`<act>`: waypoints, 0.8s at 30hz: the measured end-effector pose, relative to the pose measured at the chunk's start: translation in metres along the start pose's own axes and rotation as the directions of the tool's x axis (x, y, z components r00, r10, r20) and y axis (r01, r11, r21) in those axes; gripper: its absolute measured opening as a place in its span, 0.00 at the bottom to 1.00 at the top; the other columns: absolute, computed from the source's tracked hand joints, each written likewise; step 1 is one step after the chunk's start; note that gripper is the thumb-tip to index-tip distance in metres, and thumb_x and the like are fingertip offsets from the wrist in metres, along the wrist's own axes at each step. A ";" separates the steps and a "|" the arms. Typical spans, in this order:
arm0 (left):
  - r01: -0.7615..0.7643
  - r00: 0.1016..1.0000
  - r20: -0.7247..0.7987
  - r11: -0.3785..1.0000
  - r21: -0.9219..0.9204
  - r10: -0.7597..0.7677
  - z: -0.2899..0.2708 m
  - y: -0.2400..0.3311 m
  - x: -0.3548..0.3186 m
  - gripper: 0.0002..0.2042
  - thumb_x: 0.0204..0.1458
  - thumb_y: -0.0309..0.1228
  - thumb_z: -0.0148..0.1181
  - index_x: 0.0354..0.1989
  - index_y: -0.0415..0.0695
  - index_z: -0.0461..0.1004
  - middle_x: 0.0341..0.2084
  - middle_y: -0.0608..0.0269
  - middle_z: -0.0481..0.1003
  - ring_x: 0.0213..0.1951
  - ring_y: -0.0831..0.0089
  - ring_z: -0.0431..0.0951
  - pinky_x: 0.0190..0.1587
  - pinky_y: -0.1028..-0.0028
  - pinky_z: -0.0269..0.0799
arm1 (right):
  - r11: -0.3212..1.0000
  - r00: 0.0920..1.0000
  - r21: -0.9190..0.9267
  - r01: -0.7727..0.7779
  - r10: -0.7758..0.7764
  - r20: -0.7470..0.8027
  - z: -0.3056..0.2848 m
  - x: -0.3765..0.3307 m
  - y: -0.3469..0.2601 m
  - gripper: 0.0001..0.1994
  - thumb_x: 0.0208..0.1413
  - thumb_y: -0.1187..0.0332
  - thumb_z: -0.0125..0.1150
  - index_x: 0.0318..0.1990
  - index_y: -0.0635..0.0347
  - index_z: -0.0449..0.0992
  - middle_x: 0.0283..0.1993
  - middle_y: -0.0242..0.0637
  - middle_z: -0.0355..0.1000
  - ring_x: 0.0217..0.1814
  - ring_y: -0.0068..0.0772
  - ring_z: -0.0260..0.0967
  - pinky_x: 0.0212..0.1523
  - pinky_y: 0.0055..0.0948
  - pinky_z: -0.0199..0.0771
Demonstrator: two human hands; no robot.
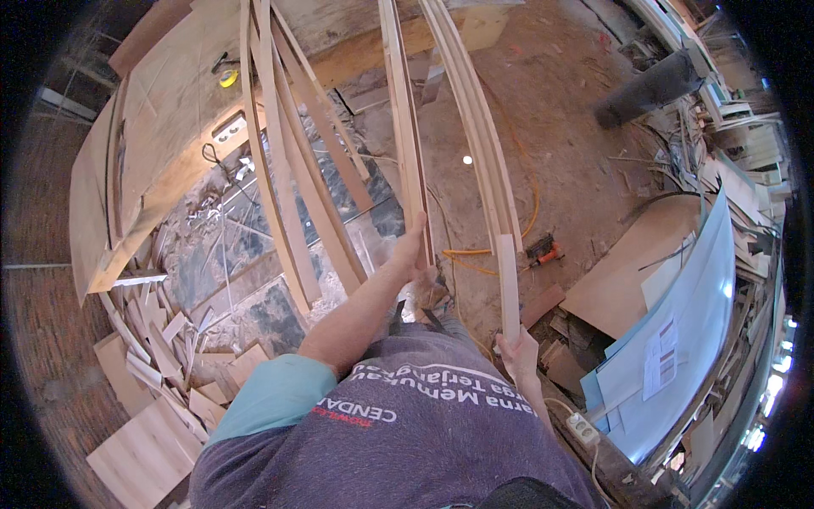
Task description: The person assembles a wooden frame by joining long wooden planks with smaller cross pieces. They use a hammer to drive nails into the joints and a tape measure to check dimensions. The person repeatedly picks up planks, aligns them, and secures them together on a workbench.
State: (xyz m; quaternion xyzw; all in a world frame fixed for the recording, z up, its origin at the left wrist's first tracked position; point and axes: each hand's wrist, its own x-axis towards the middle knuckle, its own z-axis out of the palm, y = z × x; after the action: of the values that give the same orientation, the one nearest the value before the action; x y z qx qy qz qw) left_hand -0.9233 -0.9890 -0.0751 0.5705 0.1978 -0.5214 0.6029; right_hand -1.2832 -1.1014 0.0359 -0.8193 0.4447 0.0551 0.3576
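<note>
Workshop floor [577, 144] of bare, dusty concrete, littered all round. Far left, big plywood sheets [161, 127] lying flat, with a yellow tape measure [228, 78] on top. Right, a pale blue sheet [687, 322] curving over stacked boards and scrap. Near left, a heap of wood offcuts [161, 373]. Centre, several long strips [288, 187] leaning upward, and an orange cable [530, 212] looping across the floor to a small power tool [543, 251]. Left hand [415, 246] clasped round one long wooden strip [405, 127] at mid-scene. Right hand [517, 352] gripping the near end of a bundle of thin strips [479, 136], just right of it.
</note>
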 end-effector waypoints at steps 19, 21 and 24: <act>-0.004 0.997 0.080 0.991 -0.132 0.015 -0.019 0.032 -0.074 0.25 0.54 0.59 0.67 0.49 0.53 0.77 0.36 0.68 0.77 0.36 0.70 0.78 0.41 0.59 0.74 | 0.636 0.944 0.727 -0.259 0.007 0.330 -0.049 0.044 0.003 0.13 0.62 0.68 0.63 0.51 0.60 0.72 0.39 0.31 0.73 0.37 0.25 0.74 0.36 0.31 0.80; -0.031 0.998 0.050 0.990 -0.138 0.039 -0.024 0.026 -0.069 0.24 0.55 0.58 0.67 0.49 0.53 0.77 0.35 0.69 0.77 0.36 0.70 0.78 0.41 0.60 0.75 | 0.658 0.926 0.713 -0.242 -0.063 0.373 -0.050 0.046 0.007 0.14 0.59 0.72 0.64 0.51 0.61 0.71 0.41 0.33 0.73 0.38 0.25 0.75 0.37 0.32 0.82; -0.068 0.997 0.011 0.979 -0.192 0.071 -0.030 0.018 -0.073 0.22 0.57 0.55 0.67 0.49 0.54 0.77 0.35 0.70 0.77 0.36 0.71 0.78 0.40 0.62 0.75 | 0.674 0.916 0.694 -0.253 -0.064 0.396 -0.049 0.052 -0.002 0.15 0.53 0.77 0.63 0.49 0.63 0.71 0.41 0.35 0.74 0.39 0.26 0.76 0.38 0.32 0.81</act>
State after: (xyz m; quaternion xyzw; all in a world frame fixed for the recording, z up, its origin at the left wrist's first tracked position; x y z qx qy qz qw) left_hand -0.9252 -0.9366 -0.0134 0.5118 0.2215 -0.4837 0.6745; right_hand -1.2618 -1.1677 0.0525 -0.5542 0.3916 0.0526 0.7326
